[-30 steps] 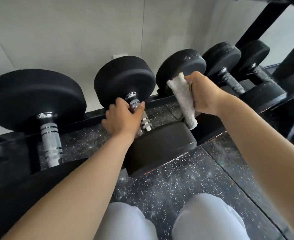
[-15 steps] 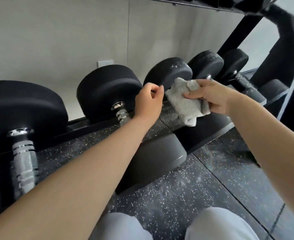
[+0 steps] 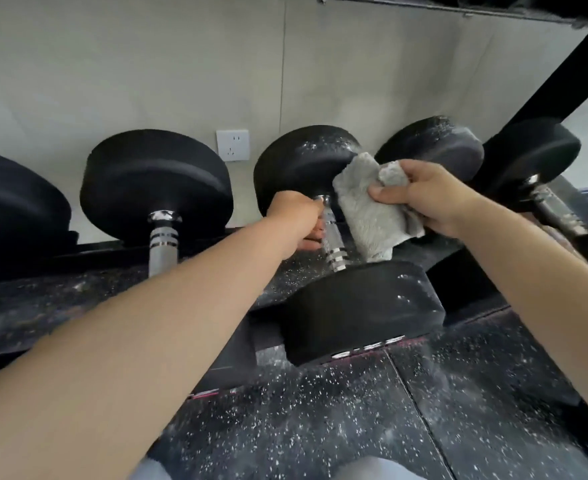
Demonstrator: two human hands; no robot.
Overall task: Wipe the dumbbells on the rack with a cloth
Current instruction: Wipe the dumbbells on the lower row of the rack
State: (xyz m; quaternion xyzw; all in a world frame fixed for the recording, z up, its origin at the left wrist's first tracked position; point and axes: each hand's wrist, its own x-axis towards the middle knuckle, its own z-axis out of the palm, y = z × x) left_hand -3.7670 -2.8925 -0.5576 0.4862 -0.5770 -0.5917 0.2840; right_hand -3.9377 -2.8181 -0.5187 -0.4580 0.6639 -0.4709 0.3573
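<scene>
Where the rack (image 3: 112, 249) is running left of the wall socket (image 3: 232, 145), a far-left dumbbell (image 3: 15, 202) and a second dumbbell (image 3: 154, 181) are sitting with black heads showing no dust. Just right of and below the socket, the left hand (image 3: 296, 216) is clasping the chrome handle (image 3: 332, 244) of the third dumbbell (image 3: 303, 161), fingers curled round the bar close under its far head. White dust is lying on that head's rim and on the near head. Further right of the socket, the right hand (image 3: 427, 199) is clutching a bunched grey cloth (image 3: 365, 213), which is hanging just beside the handle and against the far head's edge. Whether it is touching the bar cannot be told. Furthest right of the socket, a fourth dumbbell (image 3: 434, 143), plainly dusty, and a fifth dumbbell (image 3: 531, 150) are sitting in line.

Judgement: the third dumbbell is being taken for wiping, with the left hand steadying it. The next move is calling for the cloth to be pressed onto the dusty head or wrapped round the handle, with the left hand shifting clear of the part being wiped.
</scene>
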